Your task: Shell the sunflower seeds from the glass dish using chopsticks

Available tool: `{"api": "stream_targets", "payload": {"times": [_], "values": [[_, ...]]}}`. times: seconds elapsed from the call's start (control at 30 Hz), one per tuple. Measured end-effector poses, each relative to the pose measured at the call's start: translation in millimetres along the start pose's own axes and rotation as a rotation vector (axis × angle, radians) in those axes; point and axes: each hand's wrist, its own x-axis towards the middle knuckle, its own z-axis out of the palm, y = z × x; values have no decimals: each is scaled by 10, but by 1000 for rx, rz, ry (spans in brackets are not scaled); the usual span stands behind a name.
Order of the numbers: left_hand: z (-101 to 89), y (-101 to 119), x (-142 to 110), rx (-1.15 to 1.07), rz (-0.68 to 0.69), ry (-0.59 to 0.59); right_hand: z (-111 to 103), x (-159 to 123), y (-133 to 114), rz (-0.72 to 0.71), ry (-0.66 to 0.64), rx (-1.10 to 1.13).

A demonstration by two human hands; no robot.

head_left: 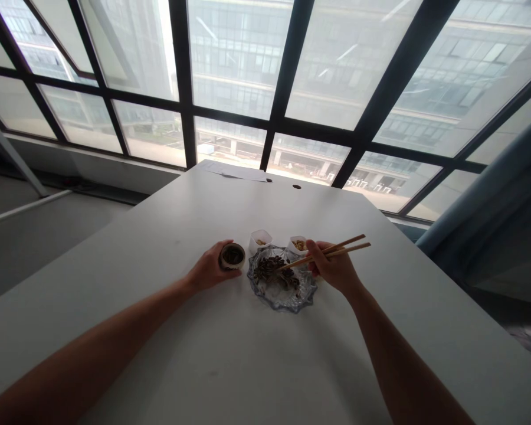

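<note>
My left hand (211,267) is wrapped round a small round cup (232,256) with dark contents, on the left of a scalloped clear glass bowl (295,304). Dark sunflower seeds (269,268) lie heaped mostly in the left and back of the bowl. In my right hand (331,265) is a pair of wooden chopsticks (343,247), their tips down among the seeds. Two small white cups stand just behind the bowl: the left cup (255,239) and the right cup (293,241), each with pale yellowish bits inside. My right fingers partly cover the right cup.
Everything stands on a white table (194,354). White paper sheets (234,172) lie at its far edge, near two dark round holes. Beyond are black-framed windows (239,53). A blue-grey curtain (491,200) hangs at the right, and a white metal frame (17,156) stands at the left.
</note>
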Motion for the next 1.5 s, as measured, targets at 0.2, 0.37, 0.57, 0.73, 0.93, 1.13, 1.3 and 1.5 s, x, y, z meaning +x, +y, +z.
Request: {"api": "stream_targets", "payload": {"times": [0.2, 0.37, 0.57, 0.73, 0.93, 1.13, 1.3, 1.5], "values": [[2, -23, -2, 9, 8, -1, 102, -108, -53, 82, -246, 71], [-1, -24, -3, 14, -10, -8, 168, -87, 45, 32, -154, 48], [-6, -9, -2, 10, -8, -7, -44, -65, 10, -48, 4, 45], [-8, -11, 0, 10, 1, -2, -99, -92, -4, -85, -68, 28], [-9, -2, 1, 14, -5, -8, 22, -69, 25, -83, 0, 52], [2, -16, -2, 10, -9, -7, 155, -64, 23, -46, 65, 97], [-7, -11, -1, 14, -3, -4, 170, -44, 60, -3, 107, 142], [-9, 14, -4, 11, 26, -2, 103, 71, 124, 139, 219, 423]]}}
